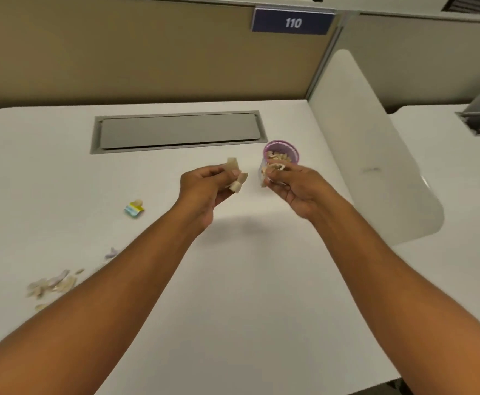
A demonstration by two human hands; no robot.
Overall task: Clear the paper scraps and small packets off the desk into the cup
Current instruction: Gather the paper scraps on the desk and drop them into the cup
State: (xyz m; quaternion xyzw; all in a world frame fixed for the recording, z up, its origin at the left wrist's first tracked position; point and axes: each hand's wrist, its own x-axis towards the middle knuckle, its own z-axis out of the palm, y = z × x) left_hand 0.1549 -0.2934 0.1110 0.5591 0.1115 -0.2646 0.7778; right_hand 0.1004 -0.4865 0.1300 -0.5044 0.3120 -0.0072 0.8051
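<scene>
A small purple cup [281, 146] stands on the white desk [247, 280], partly filled with tan paper scraps. My right hand [295, 186] is just in front of the cup, fingers closed on a bunch of scraps [274, 168] at its near rim. My left hand [204, 186] is left of the cup, above the desk, and grips tan paper scraps [237, 178] that stick out past the fingers. A yellow and blue small packet [134, 208] lies on the desk to the left. A pile of loose scraps [53, 285] lies at the near left.
A grey cable hatch [179, 132] is set into the desk behind the hands. A tan partition wall with a blue "110" sign [292, 22] rises at the back. A white side divider [375, 166] stands just right of the cup.
</scene>
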